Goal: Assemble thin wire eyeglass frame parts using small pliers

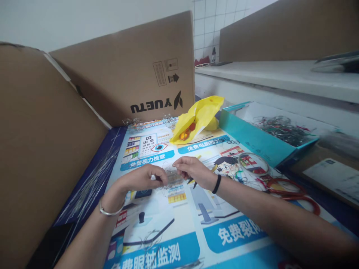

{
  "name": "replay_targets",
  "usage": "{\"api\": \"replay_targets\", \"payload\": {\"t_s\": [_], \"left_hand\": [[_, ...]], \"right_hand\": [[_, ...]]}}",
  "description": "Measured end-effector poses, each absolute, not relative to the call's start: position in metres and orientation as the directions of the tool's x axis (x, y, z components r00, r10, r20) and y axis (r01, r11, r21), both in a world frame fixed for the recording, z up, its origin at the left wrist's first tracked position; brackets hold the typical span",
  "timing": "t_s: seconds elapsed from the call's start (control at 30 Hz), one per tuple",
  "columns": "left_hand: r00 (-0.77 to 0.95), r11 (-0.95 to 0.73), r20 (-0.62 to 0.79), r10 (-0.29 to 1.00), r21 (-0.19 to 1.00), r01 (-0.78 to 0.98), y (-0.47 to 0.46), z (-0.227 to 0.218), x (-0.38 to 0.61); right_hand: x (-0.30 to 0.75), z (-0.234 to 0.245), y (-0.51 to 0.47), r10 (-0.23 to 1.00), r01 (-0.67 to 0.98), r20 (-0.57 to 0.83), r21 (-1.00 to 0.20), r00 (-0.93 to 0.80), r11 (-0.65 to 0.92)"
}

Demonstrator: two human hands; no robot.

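My left hand [147,177], with a silver bangle at the wrist, is curled with its fingertips together just above the printed sheet [157,224]. My right hand [195,172], a black band around its wrist, pinches thumb against fingers close by on the right. Whatever either pinch holds is too fine to make out. Between and below the hands lies a loose cluster of thin wire pieces [172,179]. A yellow bag [200,116] sits just beyond them, open, with orange items [185,133] showing inside.
At right, a teal box [246,134] holds tangled wire pieces [282,129]. Nearer are a coil of pale wire [254,164] and red-handled scissors [307,201]. Long thin wires [89,190] lie along the left edge beside a cardboard panel [42,130]. Another cardboard panel [126,71] stands behind.
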State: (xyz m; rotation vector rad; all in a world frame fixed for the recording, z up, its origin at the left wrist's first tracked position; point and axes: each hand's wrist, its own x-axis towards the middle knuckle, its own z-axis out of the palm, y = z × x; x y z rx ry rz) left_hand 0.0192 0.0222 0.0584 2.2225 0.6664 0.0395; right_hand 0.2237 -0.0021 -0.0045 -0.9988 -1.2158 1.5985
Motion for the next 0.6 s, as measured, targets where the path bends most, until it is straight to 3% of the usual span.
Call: {"api": "replay_targets", "payload": {"t_s": [0.43,0.6], "left_hand": [[0.879,-0.569,-0.161,0.449,0.707,0.420,0.021,0.060,0.019],[0.885,-0.686,-0.145,0.442,0.581,0.437,0.010,0.069,0.027]], "right_hand": [[0.223,-0.001,-0.004,0.951,-0.134,-0.101,-0.980,-0.293,-0.146],[0.223,0.001,-0.005,0.951,-0.134,-0.095,-0.981,-0.295,-0.139]]}}
